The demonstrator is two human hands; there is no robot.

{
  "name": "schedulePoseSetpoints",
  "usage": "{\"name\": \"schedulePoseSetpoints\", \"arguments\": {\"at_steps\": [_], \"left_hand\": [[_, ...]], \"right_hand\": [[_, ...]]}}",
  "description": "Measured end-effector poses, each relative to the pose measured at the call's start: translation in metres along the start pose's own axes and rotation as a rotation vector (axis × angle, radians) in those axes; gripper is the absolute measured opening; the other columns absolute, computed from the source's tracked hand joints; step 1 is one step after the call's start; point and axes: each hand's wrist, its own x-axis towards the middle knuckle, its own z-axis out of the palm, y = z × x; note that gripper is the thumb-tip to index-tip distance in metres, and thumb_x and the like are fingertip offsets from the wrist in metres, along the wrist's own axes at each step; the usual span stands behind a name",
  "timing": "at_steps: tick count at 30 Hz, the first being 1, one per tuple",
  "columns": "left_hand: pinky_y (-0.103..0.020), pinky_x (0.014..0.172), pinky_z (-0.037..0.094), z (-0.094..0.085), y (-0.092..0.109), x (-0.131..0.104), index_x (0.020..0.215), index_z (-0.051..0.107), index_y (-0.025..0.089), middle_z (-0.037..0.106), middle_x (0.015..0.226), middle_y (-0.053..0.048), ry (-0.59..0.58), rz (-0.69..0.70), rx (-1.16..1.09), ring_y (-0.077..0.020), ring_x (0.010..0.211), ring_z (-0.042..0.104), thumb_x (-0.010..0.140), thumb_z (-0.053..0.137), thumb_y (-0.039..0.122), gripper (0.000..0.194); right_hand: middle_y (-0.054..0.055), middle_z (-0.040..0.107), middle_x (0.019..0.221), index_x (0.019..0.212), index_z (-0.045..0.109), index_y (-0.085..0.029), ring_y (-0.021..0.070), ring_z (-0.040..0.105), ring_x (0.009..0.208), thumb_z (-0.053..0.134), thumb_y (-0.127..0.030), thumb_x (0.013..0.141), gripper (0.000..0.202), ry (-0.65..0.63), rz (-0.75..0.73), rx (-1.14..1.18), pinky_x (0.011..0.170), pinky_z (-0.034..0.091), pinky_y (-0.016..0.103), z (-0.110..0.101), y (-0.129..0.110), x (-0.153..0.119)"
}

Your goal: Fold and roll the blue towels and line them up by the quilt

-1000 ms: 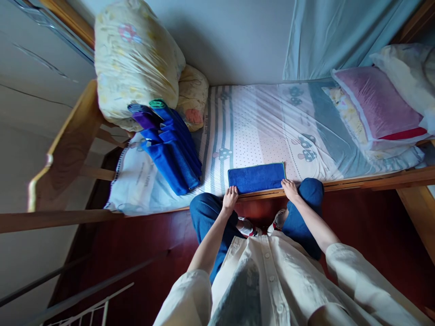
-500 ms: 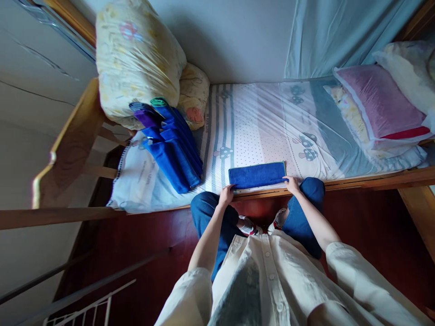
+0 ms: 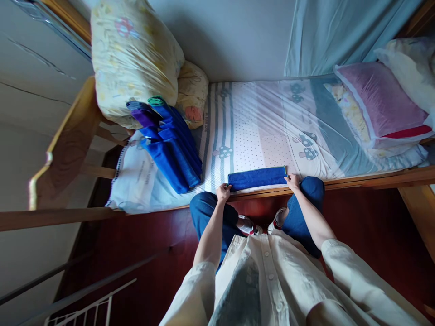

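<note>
A blue towel with a thin green edge lies folded into a long strip at the near edge of the bed, in front of my knees. My left hand is closed on its left end. At the right end, the fingers of my right hand pinch the corner. To the left on the mattress, several blue towels lie side by side in rolled or folded lengths, with a purple one among them.
A large yellow floral bundle and a smaller patterned one stand at the bed's left end. Pink and white pillows lie at the right. A wooden rail runs along the bed's near side.
The towel strip has become narrower, its far edge now nearer to me. My left hand has shifted slightly left, with its fingers at the towel's end.
</note>
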Motion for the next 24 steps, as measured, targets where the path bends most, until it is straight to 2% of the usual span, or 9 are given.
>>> {"name": "schedulePoseSetpoints", "arguments": {"at_steps": [4,9,15,18,21,24], "left_hand": [[-0.032,0.085,0.052,0.001,0.001,0.000,0.097,0.073,0.017,0.078,0.090,-0.011,0.028,-0.068,0.027,-0.0267,0.095,0.075,0.091,0.063,0.033,0.020],[-0.032,0.085,0.052,0.003,0.003,-0.001,0.095,0.073,0.019,0.077,0.084,-0.008,0.047,-0.078,0.041,-0.0256,0.092,0.075,0.091,0.062,0.033,0.019],[-0.033,0.086,0.052,0.004,0.004,-0.002,0.096,0.073,0.019,0.076,0.081,-0.008,0.059,-0.053,0.052,-0.0253,0.091,0.074,0.092,0.061,0.033,0.019],[-0.034,0.090,0.053,0.004,0.005,-0.005,0.103,0.072,0.018,0.077,0.087,-0.009,0.053,-0.026,0.054,-0.0253,0.094,0.074,0.093,0.059,0.029,0.020],[-0.038,0.098,0.052,0.004,0.004,-0.013,0.119,0.069,0.016,0.077,0.108,-0.015,0.090,0.103,0.123,-0.0275,0.106,0.071,0.095,0.055,0.022,0.029],[-0.046,0.107,0.049,0.006,0.002,-0.022,0.133,0.065,0.015,0.067,0.137,-0.020,0.129,0.345,0.286,-0.0327,0.125,0.063,0.097,0.054,0.023,0.038]], "right_hand": [[0.006,0.077,0.077,0.083,0.072,-0.018,0.0212,0.070,0.074,0.068,-0.027,0.086,0.010,-0.008,0.013,-0.011,0.073,0.053,0.029,0.001,0.003,0.001],[0.004,0.074,0.069,0.076,0.068,-0.019,0.0200,0.066,0.068,0.068,-0.028,0.084,0.012,0.002,0.006,-0.012,0.068,0.050,0.027,0.002,0.005,0.002],[0.005,0.074,0.072,0.081,0.070,-0.019,0.0207,0.066,0.071,0.069,-0.028,0.083,0.009,0.005,-0.002,-0.010,0.069,0.051,0.028,0.003,0.006,0.003],[0.005,0.076,0.077,0.089,0.073,-0.018,0.0219,0.068,0.076,0.068,-0.026,0.084,0.010,-0.001,-0.007,-0.010,0.074,0.053,0.030,0.003,0.005,0.002],[0.009,0.079,0.095,0.105,0.075,-0.018,0.0241,0.071,0.090,0.063,-0.020,0.087,0.022,0.040,-0.064,-0.024,0.087,0.056,0.035,0.000,0.001,-0.004],[0.015,0.075,0.120,0.121,0.073,-0.017,0.0268,0.068,0.112,0.053,-0.013,0.091,0.036,0.132,-0.225,-0.094,0.101,0.053,0.042,-0.003,-0.003,-0.015]]}}
